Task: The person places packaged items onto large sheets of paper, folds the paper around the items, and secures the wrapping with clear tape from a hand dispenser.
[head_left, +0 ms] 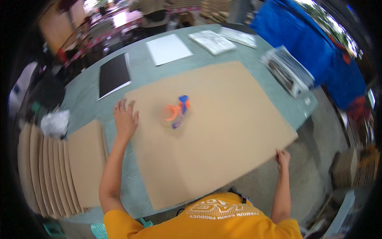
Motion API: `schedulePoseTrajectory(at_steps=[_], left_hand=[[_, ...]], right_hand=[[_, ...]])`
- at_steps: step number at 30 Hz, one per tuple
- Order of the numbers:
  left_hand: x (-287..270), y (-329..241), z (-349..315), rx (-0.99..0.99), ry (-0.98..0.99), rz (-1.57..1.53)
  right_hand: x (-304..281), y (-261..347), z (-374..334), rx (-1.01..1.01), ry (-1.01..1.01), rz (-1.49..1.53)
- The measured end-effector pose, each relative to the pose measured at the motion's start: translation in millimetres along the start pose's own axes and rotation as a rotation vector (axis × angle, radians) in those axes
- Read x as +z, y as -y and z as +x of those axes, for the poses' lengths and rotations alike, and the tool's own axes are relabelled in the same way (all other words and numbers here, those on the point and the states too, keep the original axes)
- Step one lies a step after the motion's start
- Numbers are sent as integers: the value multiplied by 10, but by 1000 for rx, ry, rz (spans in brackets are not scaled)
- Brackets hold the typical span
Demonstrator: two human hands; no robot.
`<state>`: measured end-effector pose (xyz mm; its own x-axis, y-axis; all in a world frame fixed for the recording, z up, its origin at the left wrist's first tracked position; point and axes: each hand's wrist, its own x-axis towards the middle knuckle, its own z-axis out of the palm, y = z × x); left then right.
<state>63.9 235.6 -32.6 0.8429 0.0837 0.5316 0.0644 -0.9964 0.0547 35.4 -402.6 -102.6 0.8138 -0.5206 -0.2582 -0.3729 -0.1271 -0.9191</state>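
Left hand [126,121] spread open by one brown sheet [223,131]; right hand [283,157] pinching its edge; one tape dispenser [183,105] atop.

Green table [83,93] with curved far edge took up the middle, gray floor [320,123] showed at right; big blue sheet [292,34] upper right, bright greenery [330,20] past it, gray post [238,12] at back, tan panel [59,28] upper left, background blurry

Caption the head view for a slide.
Left hand and right hand at edges of a brown sheet bearing a tape dispenser.
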Motion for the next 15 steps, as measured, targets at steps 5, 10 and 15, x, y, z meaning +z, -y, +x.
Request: schedulePoseTrajectory(at_steps=[5, 10, 15], left_hand=[[5, -1677, -166, 388, 123, -310], [310, -2513, -428, 396, 348, -427], [635, -3532, -307, 294, 411, -490]], right_hand=[[43, 47, 508, 90, 107, -1], [-276, 305, 914, 143, 361, -438], [-998, 558, 2342, -7, 153, 23]])
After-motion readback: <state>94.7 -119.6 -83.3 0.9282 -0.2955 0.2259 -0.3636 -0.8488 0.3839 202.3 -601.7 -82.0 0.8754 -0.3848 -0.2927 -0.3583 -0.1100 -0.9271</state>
